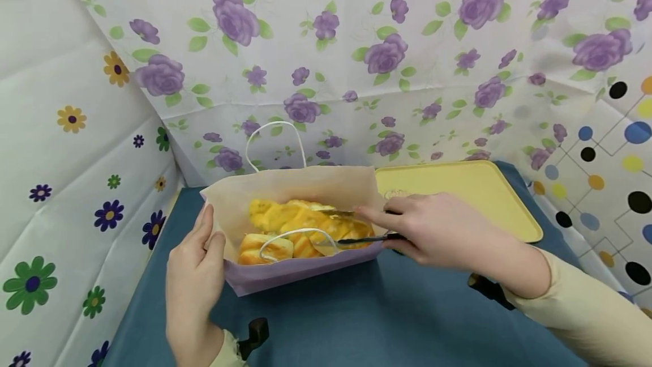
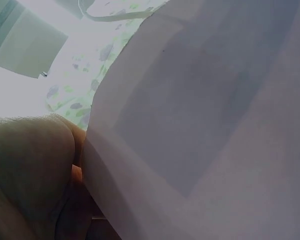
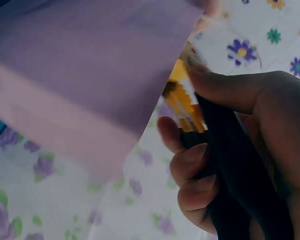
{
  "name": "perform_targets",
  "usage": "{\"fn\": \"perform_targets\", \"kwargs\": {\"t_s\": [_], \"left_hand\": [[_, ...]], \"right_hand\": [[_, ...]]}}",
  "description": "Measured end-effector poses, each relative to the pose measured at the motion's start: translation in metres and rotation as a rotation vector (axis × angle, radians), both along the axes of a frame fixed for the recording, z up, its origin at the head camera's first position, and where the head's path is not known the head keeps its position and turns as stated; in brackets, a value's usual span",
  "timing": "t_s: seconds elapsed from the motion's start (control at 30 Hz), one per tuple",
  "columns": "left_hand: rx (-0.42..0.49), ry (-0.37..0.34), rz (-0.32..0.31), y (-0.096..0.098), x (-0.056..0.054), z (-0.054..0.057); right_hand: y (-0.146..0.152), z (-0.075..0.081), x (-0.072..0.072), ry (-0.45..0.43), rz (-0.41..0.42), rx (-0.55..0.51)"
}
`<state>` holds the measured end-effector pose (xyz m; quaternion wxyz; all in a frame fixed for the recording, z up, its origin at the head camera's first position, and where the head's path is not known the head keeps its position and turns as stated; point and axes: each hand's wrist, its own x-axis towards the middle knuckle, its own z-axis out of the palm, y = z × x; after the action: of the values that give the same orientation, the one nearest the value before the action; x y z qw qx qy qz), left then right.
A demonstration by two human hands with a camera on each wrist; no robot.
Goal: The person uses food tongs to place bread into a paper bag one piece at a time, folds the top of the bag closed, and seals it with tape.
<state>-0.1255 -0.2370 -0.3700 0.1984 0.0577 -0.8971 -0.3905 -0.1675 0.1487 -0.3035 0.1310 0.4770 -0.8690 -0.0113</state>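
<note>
A light purple paper bag (image 1: 305,277) with a pale inside and white cord handles stands open on the table. Several bread pieces (image 1: 295,220) lie in it, some coated in yellow. My left hand (image 1: 193,276) holds the bag's left edge; in the left wrist view the bag's side fills most of the picture beside the hand (image 2: 35,170). From the right, my right hand (image 1: 433,231) grips black-handled tongs (image 3: 235,165). Their metal ends reach over the bag's rim to the bread. Whether the tips pinch a piece cannot be made out.
A yellow tray (image 1: 468,191) lies behind and right of the bag. Blue cloth (image 1: 433,316) covers the table. Patterned sheets (image 1: 331,72) hang at the back and both sides. One white handle (image 1: 277,123) stands up behind the bag; the other droops over the bread.
</note>
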Motion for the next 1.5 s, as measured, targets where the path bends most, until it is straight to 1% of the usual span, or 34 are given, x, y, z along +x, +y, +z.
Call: {"fn": "perform_targets", "kwargs": {"t_s": [0.1, 0.23, 0.3, 0.47, 0.63, 0.73, 0.83, 0.97, 1.07, 1.17, 1.3, 1.43, 1.5], "left_hand": [[-0.001, -0.001, 0.002, 0.0, 0.0, 0.0], [0.006, 0.0, -0.012, -0.001, -0.001, -0.001], [0.012, 0.0, -0.02, -0.001, -0.002, -0.002], [0.012, -0.001, -0.017, -0.001, -0.002, -0.003], [0.005, 0.01, -0.008, -0.002, -0.002, -0.003], [0.001, 0.002, 0.0, -0.001, -0.001, -0.002], [0.001, -0.008, 0.005, 0.0, -0.001, -0.001], [-0.002, -0.01, 0.013, 0.002, -0.001, 0.0], [-0.002, -0.007, 0.005, 0.003, -0.001, 0.0], [0.002, 0.002, -0.007, 0.003, -0.002, 0.0], [0.009, 0.008, 0.006, 0.003, -0.002, 0.0], [0.014, -0.003, 0.011, 0.002, 0.0, 0.001], [0.011, -0.009, 0.005, 0.002, 0.0, 0.0]], "right_hand": [[-0.012, -0.002, -0.003, -0.016, 0.014, 0.033], [-0.019, -0.003, -0.006, -0.044, 0.003, 0.01], [-0.017, -0.004, -0.006, -0.059, -0.018, -0.016], [-0.006, -0.005, -0.003, -0.091, -0.071, -0.087], [0.005, -0.002, -0.002, -0.153, -0.118, -0.157], [0.015, -0.002, -0.002, -0.175, -0.142, -0.235], [0.03, -0.004, -0.002, -0.177, -0.178, -0.348], [0.053, -0.012, -0.001, -0.208, -0.284, -0.506], [0.069, -0.027, -0.001, -0.253, -0.384, -0.582], [0.083, -0.048, -0.003, -0.295, -0.484, -0.601], [0.1, -0.087, -0.012, -0.363, -0.602, -0.54], [0.113, -0.133, -0.022, -0.456, -0.706, -0.436], [0.116, -0.153, -0.026, -0.507, -0.748, -0.392]]}}
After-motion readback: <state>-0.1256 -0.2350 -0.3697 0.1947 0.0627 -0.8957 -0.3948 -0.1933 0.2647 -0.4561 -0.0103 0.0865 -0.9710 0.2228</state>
